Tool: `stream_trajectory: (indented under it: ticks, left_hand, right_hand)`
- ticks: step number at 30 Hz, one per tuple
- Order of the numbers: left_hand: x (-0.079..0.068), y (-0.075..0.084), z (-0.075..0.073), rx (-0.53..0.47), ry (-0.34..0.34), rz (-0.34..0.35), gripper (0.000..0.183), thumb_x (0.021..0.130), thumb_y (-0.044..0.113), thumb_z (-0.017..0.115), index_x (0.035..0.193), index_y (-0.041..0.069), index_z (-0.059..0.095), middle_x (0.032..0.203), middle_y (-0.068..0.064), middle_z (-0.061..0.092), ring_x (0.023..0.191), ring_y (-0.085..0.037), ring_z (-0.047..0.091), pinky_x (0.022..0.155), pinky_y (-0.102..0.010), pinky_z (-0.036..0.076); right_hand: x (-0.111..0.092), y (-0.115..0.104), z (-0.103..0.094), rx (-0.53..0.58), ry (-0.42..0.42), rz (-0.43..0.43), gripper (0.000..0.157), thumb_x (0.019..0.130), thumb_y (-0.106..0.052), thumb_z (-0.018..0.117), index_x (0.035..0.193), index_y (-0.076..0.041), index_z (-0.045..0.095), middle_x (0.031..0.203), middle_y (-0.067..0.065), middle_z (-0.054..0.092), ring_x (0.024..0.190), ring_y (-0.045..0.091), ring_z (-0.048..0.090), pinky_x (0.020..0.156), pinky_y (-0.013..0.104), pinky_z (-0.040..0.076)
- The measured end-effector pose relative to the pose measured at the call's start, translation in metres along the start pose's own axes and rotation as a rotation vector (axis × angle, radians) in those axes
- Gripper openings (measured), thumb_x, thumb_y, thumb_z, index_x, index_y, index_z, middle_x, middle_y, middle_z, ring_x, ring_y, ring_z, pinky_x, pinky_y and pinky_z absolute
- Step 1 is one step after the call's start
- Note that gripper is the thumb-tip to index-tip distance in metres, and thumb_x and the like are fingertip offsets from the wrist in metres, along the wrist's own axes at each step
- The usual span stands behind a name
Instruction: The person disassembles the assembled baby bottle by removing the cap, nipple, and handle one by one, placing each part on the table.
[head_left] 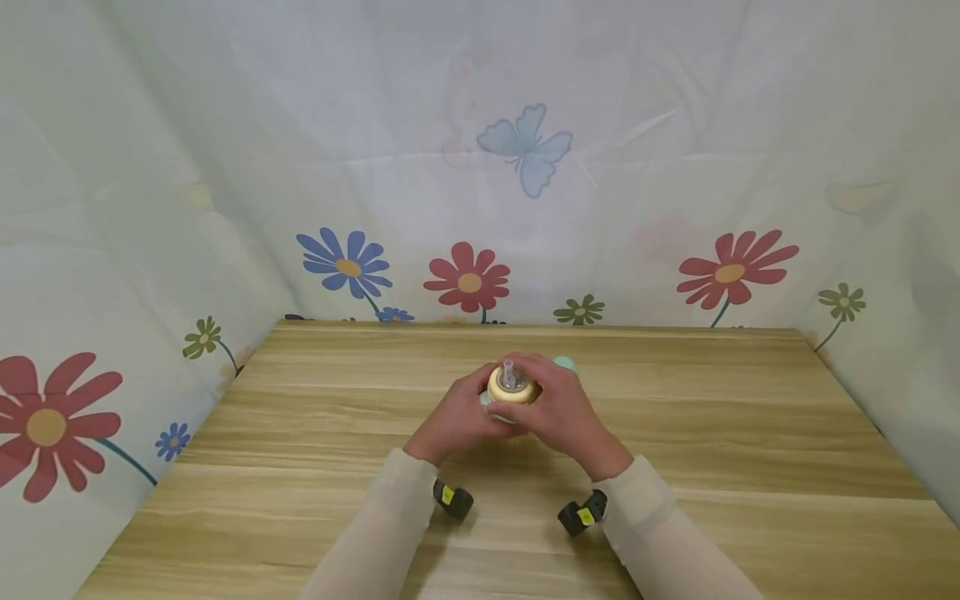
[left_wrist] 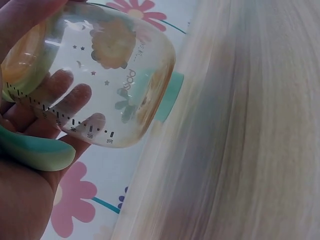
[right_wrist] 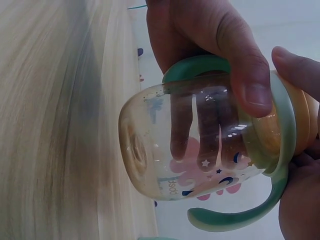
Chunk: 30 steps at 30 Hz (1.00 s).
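Note:
A clear baby bottle (right_wrist: pixel 165 145) with a printed cartoon and measuring marks is held between both hands, above the wooden table. It has a yellow collar (head_left: pixel 500 388), a transparent spout (head_left: pixel 509 373) pointing up and a green handle (left_wrist: pixel 40 150) on each side. My left hand (head_left: pixel 462 418) grips the bottle's body, its fingers showing through the clear wall (left_wrist: pixel 115 95). Around the yellow collar at the top curl the thumb and fingers of my right hand (head_left: pixel 564 406). No liquid shows inside the bottle.
A mint-green rounded object (head_left: pixel 565 363) sits on the wooden table (head_left: pixel 300 467) just behind the right hand, mostly hidden. A white curtain (head_left: pixel 630 208) with flowers and a butterfly hangs along the table's back and sides. Black camera bands (head_left: pixel 453 500) are on both wrists.

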<state>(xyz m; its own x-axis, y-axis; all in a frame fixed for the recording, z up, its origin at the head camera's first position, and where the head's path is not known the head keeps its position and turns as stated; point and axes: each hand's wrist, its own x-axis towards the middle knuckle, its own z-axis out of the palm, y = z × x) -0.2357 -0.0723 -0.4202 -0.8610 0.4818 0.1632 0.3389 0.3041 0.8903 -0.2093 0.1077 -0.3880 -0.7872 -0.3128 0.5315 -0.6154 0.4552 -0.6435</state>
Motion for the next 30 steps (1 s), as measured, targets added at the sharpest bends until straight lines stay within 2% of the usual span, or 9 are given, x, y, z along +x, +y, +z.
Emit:
stream_trajectory:
  ticks: [13,20,30]
  left_hand:
    - [0.001,0.001,-0.002,0.013,-0.028,0.019,0.076,0.069,0.037,0.087,0.134,0.037,0.049,0.13,0.013,0.057,0.118,-0.012,0.055,0.103,-0.041,0.047]
    - [0.001,0.002,-0.003,-0.01,-0.051,-0.008,0.076,0.067,0.037,0.089,0.132,0.043,0.051,0.128,0.015,0.059,0.119,-0.011,0.055,0.104,-0.042,0.045]
    - [-0.001,0.004,-0.002,-0.038,-0.083,-0.01,0.076,0.069,0.022,0.088,0.133,0.039,0.051,0.129,0.013,0.059,0.118,-0.013,0.056,0.102,-0.04,0.047]
  right_hand:
    - [0.0,-0.005,-0.005,0.036,-0.036,0.031,0.05,0.073,-0.032,0.085,0.117,-0.014,0.068,0.12,-0.001,0.066,0.105,0.013,0.064,0.086,0.031,0.056]
    - [0.0,-0.004,-0.008,0.089,-0.077,0.042,0.049,0.074,-0.031,0.085,0.117,-0.018,0.068,0.12,-0.006,0.065,0.104,0.01,0.063,0.087,0.03,0.055]
    - [0.0,-0.003,-0.013,0.131,-0.128,0.065,0.047,0.073,-0.033,0.085,0.115,-0.021,0.069,0.12,-0.007,0.065,0.104,0.01,0.063,0.088,0.028,0.055]
